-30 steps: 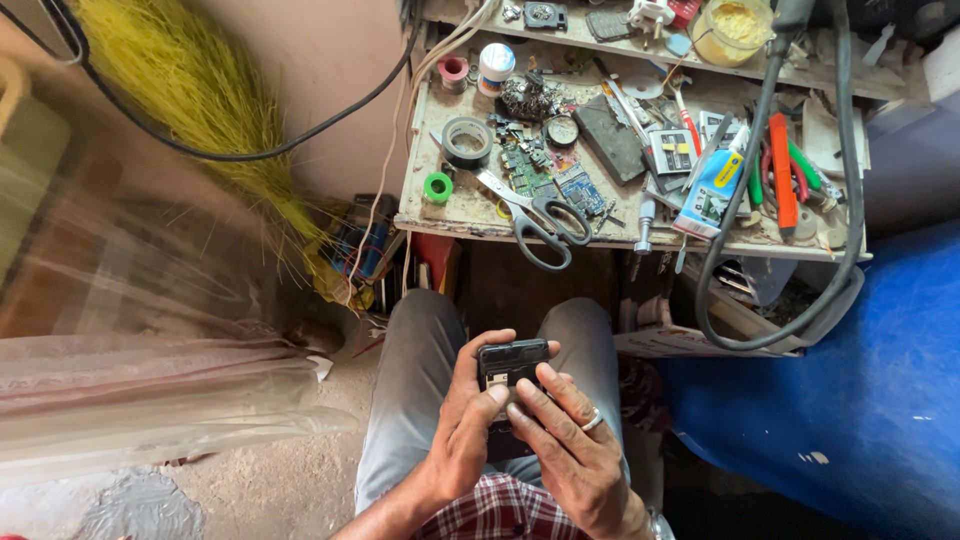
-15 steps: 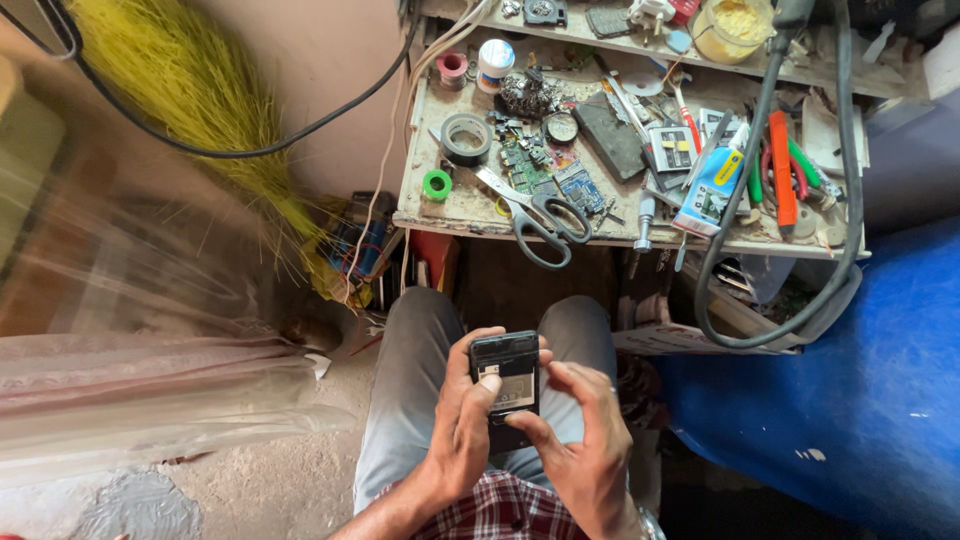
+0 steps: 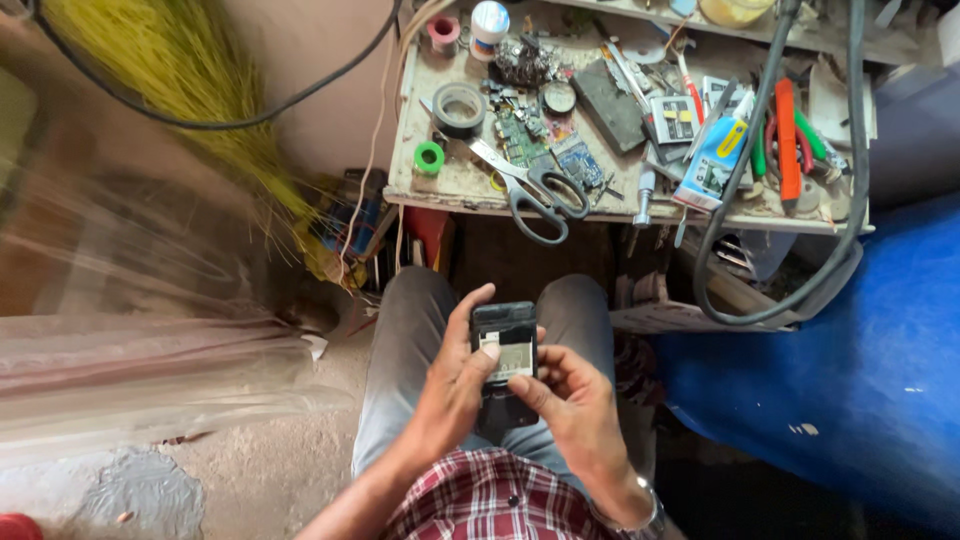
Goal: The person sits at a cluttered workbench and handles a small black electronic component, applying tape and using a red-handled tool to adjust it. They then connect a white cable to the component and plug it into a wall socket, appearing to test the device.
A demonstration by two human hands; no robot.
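One small dark phone, back panel off, held upright over the lap just below the workbench, its long axis pointing toward the bench; left hand curled shut round its left edge, thumb on the exposed back; right hand cradles the lower end, fingers closed, equally near; on the bench, one pair of scissors, two tape rolls.

Workbench; scissors; tape rolls.
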